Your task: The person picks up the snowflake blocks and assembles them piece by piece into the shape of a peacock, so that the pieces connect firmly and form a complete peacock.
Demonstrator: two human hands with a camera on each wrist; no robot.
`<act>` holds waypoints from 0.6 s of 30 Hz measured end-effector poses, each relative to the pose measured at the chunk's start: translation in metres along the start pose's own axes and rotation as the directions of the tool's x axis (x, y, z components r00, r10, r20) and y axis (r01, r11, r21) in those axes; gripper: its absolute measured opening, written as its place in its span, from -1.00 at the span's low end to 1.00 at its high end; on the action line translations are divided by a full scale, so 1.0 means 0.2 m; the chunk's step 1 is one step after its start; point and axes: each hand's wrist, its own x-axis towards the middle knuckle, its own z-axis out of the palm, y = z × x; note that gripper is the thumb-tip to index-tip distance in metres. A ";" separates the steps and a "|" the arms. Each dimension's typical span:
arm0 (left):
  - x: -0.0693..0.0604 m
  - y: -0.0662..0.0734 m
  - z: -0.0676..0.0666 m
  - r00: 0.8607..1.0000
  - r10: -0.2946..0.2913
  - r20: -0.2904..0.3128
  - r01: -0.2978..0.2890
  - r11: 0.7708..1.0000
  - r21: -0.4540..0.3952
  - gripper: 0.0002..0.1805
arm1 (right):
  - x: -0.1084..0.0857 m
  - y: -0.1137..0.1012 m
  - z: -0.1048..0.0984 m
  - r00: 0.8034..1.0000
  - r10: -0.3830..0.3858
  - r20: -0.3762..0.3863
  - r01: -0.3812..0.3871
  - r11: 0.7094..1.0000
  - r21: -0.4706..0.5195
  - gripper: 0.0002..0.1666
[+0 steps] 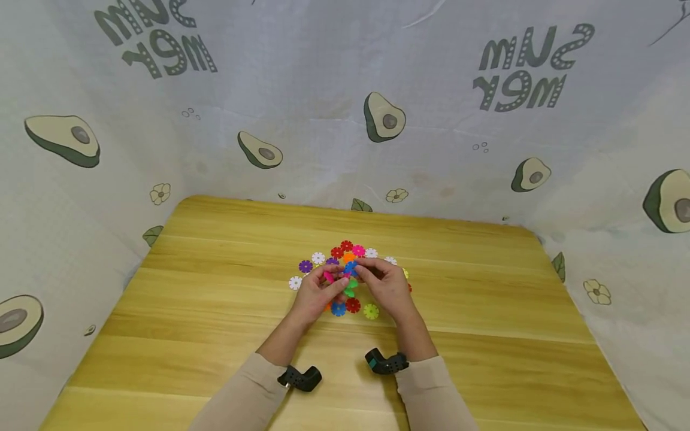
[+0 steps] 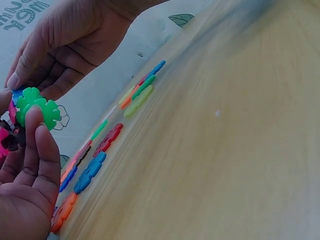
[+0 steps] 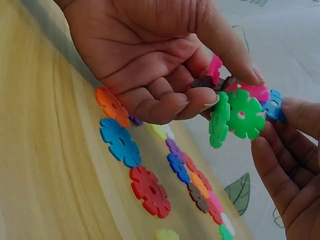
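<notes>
Over the table (image 1: 485, 287) the left hand (image 1: 314, 293) grips a cluster of joined discs (image 3: 241, 106) — pink, brown, green — and the right hand (image 1: 389, 286) pinches a blue disc (image 1: 350, 268) at its one-o'clock edge. Seen from the head, a white disc (image 1: 295, 282) lies at nine.

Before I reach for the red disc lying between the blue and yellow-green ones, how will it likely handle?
The red disc looks thin and plastic, so probably light and fairly stiff. Lying flat on the table, it would likely slide, not roll, if pushed. Its notched rim may keep it from slipping.
</notes>
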 end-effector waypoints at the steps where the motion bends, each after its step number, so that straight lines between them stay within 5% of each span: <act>1: 0.00 0.00 0.00 1.000 0.003 0.000 -0.003 1.000 -0.008 -0.52 | 0.00 0.00 -0.01 1.000 0.005 0.001 -0.005 1.000 -0.003 -0.71; 7: 0.00 0.00 0.01 1.000 0.024 -0.015 -0.025 0.998 -0.054 -0.48 | 0.02 0.05 -0.13 0.986 0.095 -0.137 -0.120 0.976 -0.181 -0.62; 13: -0.01 0.00 0.00 0.999 0.033 -0.022 -0.033 0.999 -0.028 -0.56 | 0.02 0.12 -0.26 0.939 0.270 -0.211 -0.336 0.846 -0.413 -0.59; 18: -0.01 0.01 0.01 0.999 0.037 -0.037 -0.039 0.998 -0.051 -0.53 | 0.01 0.17 -0.31 0.930 0.305 -0.207 -0.368 0.742 -0.561 -0.49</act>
